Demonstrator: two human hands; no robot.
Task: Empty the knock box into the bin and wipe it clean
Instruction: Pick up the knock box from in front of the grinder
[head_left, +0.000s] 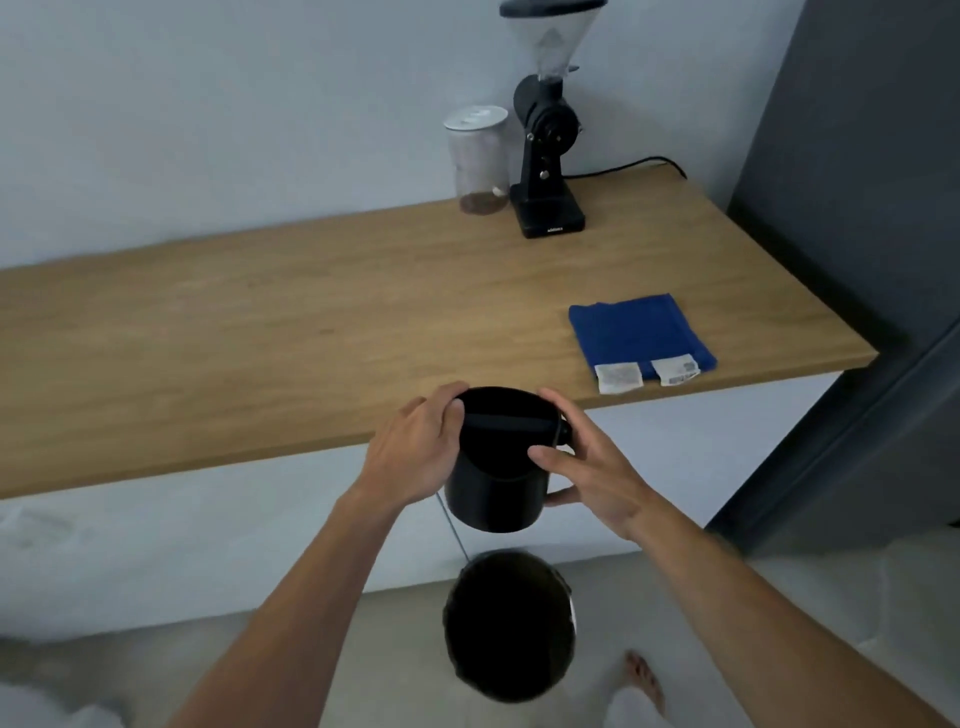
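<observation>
The black knock box (496, 486), round with a bar across its mouth, is held upright in the air just off the counter's front edge. My left hand (415, 452) grips its left side and rim. My right hand (587, 467) wraps its right side, thumb underneath. Straight below on the floor stands the bin (509, 629), round, dark inside, with its mouth uncovered. A folded blue cloth (639, 338) with two white labels lies on the wooden counter (260, 338) to the right.
A black coffee grinder (545, 156) and a clear jar (478, 161) with a few beans stand at the back against the wall. A dark tall cabinet (857, 208) bounds the counter's right end. My bare foot (644, 675) is next to the bin.
</observation>
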